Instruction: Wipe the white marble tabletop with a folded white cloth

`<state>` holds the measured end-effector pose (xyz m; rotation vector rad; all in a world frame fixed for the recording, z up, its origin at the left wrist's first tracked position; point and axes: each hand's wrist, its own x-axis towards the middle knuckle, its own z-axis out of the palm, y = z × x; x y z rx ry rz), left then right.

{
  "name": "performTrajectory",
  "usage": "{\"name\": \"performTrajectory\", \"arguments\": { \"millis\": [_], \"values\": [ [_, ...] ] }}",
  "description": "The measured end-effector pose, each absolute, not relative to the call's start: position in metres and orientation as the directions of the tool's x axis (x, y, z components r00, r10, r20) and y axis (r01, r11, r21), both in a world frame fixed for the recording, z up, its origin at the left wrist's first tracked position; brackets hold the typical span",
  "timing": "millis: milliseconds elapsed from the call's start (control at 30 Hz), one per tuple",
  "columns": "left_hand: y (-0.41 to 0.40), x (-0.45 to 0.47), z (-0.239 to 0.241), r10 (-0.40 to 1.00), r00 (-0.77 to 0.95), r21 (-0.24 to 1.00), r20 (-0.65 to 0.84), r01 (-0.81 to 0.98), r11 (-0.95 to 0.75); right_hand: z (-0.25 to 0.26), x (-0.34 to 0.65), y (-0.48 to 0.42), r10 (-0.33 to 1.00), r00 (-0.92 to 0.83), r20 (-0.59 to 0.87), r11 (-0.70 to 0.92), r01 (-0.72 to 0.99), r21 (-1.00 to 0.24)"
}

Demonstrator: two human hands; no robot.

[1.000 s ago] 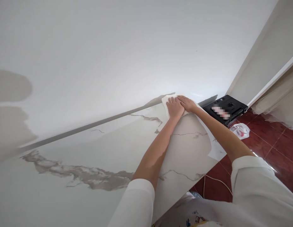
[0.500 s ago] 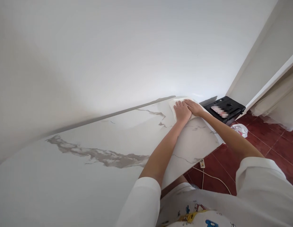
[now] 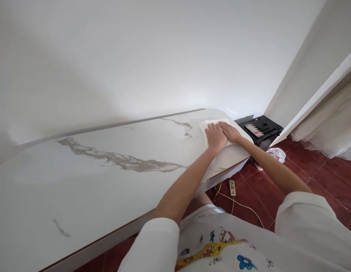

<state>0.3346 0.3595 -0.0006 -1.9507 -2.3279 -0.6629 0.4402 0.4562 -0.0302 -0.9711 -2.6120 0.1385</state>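
Note:
My left hand (image 3: 216, 136) lies palm down with its fingers stretched out on a folded white cloth (image 3: 203, 127). Beside it, my right hand (image 3: 230, 132) is also laid flat, its fingertips meeting the left hand's fingers over the cloth. Part of the cloth is hidden beneath both hands. The cloth rests on a white marble-patterned tabletop (image 3: 147, 139) with grey-brown veins, close to its rounded right end.
A white wall (image 3: 164, 56) runs along the table's far side. Past the right end stands a black case (image 3: 267, 126) with a phone (image 3: 254, 130) on it. On the red tiled floor are a white plastic bag (image 3: 276, 154) and a power strip (image 3: 232, 187) with its cord. A pale curtain (image 3: 325, 128) hangs at right.
The view has shifted, showing more of the table's front edge. Both hands and the cloth have slid slightly toward me from the table's far edge.

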Motion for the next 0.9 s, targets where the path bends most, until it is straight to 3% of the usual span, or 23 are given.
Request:
{"name": "performTrajectory", "arguments": {
  "millis": [600, 900],
  "values": [
    [0.306, 0.375, 0.003, 0.963, -0.174, 0.249, 0.206, 0.961, 0.12, -0.034, 0.487, 0.399, 0.639, -0.706, 0.307, 0.769, 0.584, -0.26],
    [0.329, 0.393, 0.001, 0.954, -0.107, 0.288, 0.279, 0.957, 0.023, -0.031, 0.516, 0.418, 0.601, -0.722, 0.344, 0.799, 0.556, -0.229]
  ]
}}
